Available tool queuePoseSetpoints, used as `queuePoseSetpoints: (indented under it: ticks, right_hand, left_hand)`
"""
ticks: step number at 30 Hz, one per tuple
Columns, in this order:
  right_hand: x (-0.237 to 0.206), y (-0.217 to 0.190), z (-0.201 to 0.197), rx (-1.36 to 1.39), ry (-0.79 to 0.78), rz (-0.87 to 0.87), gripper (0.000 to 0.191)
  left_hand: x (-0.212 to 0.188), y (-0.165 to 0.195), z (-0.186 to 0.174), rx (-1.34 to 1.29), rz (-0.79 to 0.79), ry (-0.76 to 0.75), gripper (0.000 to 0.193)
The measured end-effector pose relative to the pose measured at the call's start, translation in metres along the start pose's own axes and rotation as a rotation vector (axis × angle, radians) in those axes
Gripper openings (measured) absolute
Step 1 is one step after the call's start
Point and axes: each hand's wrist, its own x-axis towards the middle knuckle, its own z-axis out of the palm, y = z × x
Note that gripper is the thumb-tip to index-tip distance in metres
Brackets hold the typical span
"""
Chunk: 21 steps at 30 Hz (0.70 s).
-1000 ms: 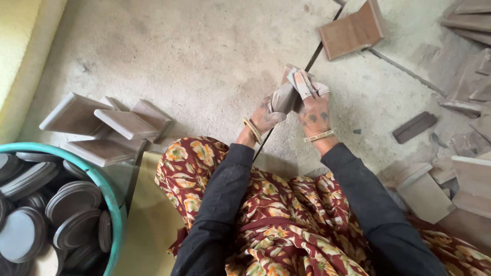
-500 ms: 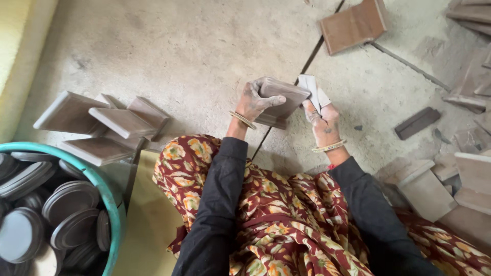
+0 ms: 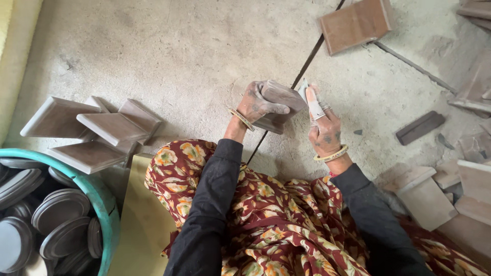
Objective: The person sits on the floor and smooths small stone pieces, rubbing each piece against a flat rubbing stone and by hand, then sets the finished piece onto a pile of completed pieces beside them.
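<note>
My left hand (image 3: 258, 102) grips a brown rectangular wooden piece (image 3: 280, 105), held tilted above the concrete floor. My right hand (image 3: 324, 128), with white tape on two fingers, holds a small pale scrap of sanding paper (image 3: 304, 91) against the piece's right edge. Both wrists wear thin bangles. My black sleeves and red flowered clothing fill the lower middle of the view.
A pile of similar brown wooden pieces (image 3: 97, 130) lies at the left. A teal tub (image 3: 99, 202) holds several dark oval discs at the bottom left. More wooden pieces (image 3: 432, 197) lie at the right, a flat board (image 3: 355, 24) at the top, a dark block (image 3: 419, 128) nearby.
My left hand has turned the wooden piece and drawn it slightly left and down. The right hand has moved from rubbing against it to its right edge.
</note>
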Motion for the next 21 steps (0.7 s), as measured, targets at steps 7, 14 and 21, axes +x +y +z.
queuePoseSetpoints:
  ticks: [7,14,21]
  right_hand:
    - [0.009,-0.006,-0.006,-0.164,-0.170,-0.217,0.078]
    - [0.017,-0.006,-0.035,-0.198,-0.264,-0.335,0.085]
    - [0.033,-0.017,-0.018,-0.231,-0.253,-0.365,0.081]
  left_hand:
    - [0.000,0.002,0.011,0.139,0.066,-0.187,0.067]
    - [0.014,-0.045,-0.007,0.143,0.007,0.030,0.103]
    - [0.023,-0.048,0.011,0.316,0.202,-0.088,0.064]
